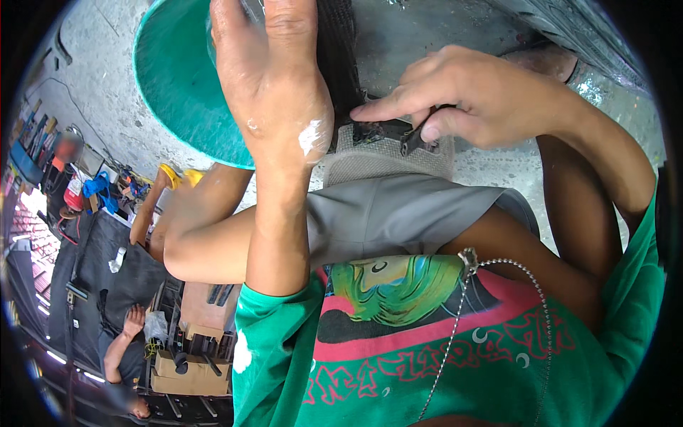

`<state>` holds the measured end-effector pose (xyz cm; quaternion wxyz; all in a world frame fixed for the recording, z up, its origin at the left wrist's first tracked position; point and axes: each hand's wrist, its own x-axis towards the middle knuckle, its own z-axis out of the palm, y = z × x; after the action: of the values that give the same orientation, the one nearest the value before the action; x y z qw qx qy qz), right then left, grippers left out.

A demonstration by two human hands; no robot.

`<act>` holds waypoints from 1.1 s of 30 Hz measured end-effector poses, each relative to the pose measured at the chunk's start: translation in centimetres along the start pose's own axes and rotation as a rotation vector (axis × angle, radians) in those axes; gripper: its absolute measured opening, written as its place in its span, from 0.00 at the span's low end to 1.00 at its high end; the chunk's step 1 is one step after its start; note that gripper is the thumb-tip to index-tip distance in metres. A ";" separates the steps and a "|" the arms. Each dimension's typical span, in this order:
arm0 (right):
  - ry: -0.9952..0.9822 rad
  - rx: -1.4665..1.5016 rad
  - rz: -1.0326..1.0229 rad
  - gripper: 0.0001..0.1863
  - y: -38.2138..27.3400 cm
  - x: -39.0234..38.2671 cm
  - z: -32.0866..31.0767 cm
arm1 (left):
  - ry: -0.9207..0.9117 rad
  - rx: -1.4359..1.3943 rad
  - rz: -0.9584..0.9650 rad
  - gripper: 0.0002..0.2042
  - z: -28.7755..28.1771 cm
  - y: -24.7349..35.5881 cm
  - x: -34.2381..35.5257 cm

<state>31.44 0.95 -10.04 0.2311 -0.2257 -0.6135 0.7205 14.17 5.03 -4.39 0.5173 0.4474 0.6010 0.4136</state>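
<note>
My left hand point(274, 89) reaches up over the rim of a green basin point(181, 85), with white foam on its wrist. Its fingers run off the top edge, so any grip is hidden. Between two of them shows something shiny that I cannot make out. At the right, my right hand point(477, 96) points its index finger leftward, while its thumb and curled fingers pinch a thin black strip point(413, 140). Below that fingertip lies grey mesh material point(388, 160) with a black part on it. Dark ribbed material point(338, 53) stands between my hands.
A black tyre point(590, 32) curves across the top right. Wet concrete floor point(99, 43) spreads around the basin. At the left are a red extinguisher point(73, 192), cluttered tools, and a cardboard box point(188, 373). Another person's hand point(134, 320) shows at the lower left.
</note>
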 end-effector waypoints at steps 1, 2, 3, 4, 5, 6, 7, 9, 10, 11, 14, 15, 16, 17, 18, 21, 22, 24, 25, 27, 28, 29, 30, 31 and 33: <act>-0.063 0.041 0.049 0.24 -1.4 0.0 -1.3 | 0.011 -0.002 -0.008 0.22 0.4 0.7 -0.3; -0.127 0.083 0.099 0.20 -2.3 0.1 -2.2 | 0.014 0.004 -0.004 0.22 -0.1 0.9 -0.4; -0.126 0.086 0.099 0.20 -2.5 0.2 -2.7 | -0.082 -0.030 0.022 0.22 -0.7 0.9 -0.2; -0.004 0.056 0.032 0.18 -2.5 0.4 -3.1 | -0.176 -0.062 0.047 0.22 -1.0 0.9 0.0; 0.118 0.028 -0.037 0.17 -2.5 0.6 -3.3 | -0.175 -0.055 0.044 0.22 -1.1 0.9 0.2; 0.120 0.028 -0.036 0.17 -2.8 1.2 -3.6 | -0.108 0.035 0.038 0.24 -0.8 1.0 0.7; 0.132 -0.016 -0.041 0.13 -3.2 2.1 -3.8 | -0.039 0.131 0.034 0.25 -0.7 1.0 1.2; 0.341 -0.105 -0.177 0.11 -0.2 2.7 -1.6 | -0.071 0.275 0.101 0.26 -1.2 -0.1 0.9; 0.246 -0.198 -0.192 0.06 -1.3 2.9 -1.5 | -0.073 0.435 0.196 0.27 -2.0 -1.1 0.2; 0.288 -0.345 -0.254 0.07 -0.8 2.4 0.0 | -0.074 0.629 0.297 0.27 -3.4 -1.9 0.1; 0.410 -0.279 -0.307 0.11 -2.2 0.6 2.4 | -0.100 0.697 0.260 0.35 -2.8 -1.2 0.0; 0.435 -0.230 -0.299 0.10 -2.2 0.9 2.8 | -0.127 0.540 0.183 0.36 -3.0 -1.4 -0.2; 0.401 -0.171 -0.226 0.09 -1.5 0.5 2.8 | -0.150 0.465 0.115 0.36 -2.8 -1.6 -0.5; 0.400 -0.162 -0.184 0.08 -0.1 0.5 2.9 | -0.148 0.391 0.079 0.35 -2.4 -2.0 -0.6; 0.399 -0.171 -0.204 0.08 0.6 0.9 2.9 | -0.148 0.431 0.065 0.34 -2.5 -1.4 -0.3; 0.389 -0.140 -0.271 0.07 0.2 2.3 3.1 | -0.116 0.427 0.051 0.33 -3.8 -2.0 0.3; 0.414 -0.087 -0.306 0.06 -0.6 2.7 3.1 | -0.114 0.426 0.048 0.33 -4.0 -1.7 0.4; 0.403 -0.129 -0.285 0.05 0.5 3.0 3.1 | -0.111 0.387 0.072 0.32 -4.1 -1.4 0.2; 0.395 -0.152 -0.225 0.04 1.0 2.7 3.2 | -0.122 0.378 0.036 0.33 -3.9 -1.6 -0.3; 0.421 -0.172 -0.234 0.04 1.3 1.6 3.3 | -0.144 0.361 -0.040 0.33 -3.0 -2.0 -0.7; 0.425 -0.170 -0.240 0.03 0.4 1.0 3.8 | -0.124 0.437 0.027 0.33 -3.5 -2.2 -0.9; 0.403 -0.159 -0.267 0.02 -0.2 1.9 3.4 | -0.109 0.507 0.086 0.34 -4.2 -2.8 -0.2; 0.350 -0.269 -0.190 0.03 0.5 1.8 2.8 | -0.115 0.535 0.091 0.34 -4.4 -2.6 0.3; 0.316 -0.250 -0.185 0.06 0.2 2.8 2.0 | -0.063 0.626 0.126 0.34 -4.5 -2.1 0.6; 0.315 -0.287 -0.188 0.08 1.6 3.2 2.1 | -0.049 0.648 0.089 0.34 -4.5 -0.4 0.9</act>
<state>27.55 1.00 -11.44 0.3556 -0.3081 -0.6843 0.5571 9.58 5.68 -4.45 0.3439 0.6245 0.6683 0.2123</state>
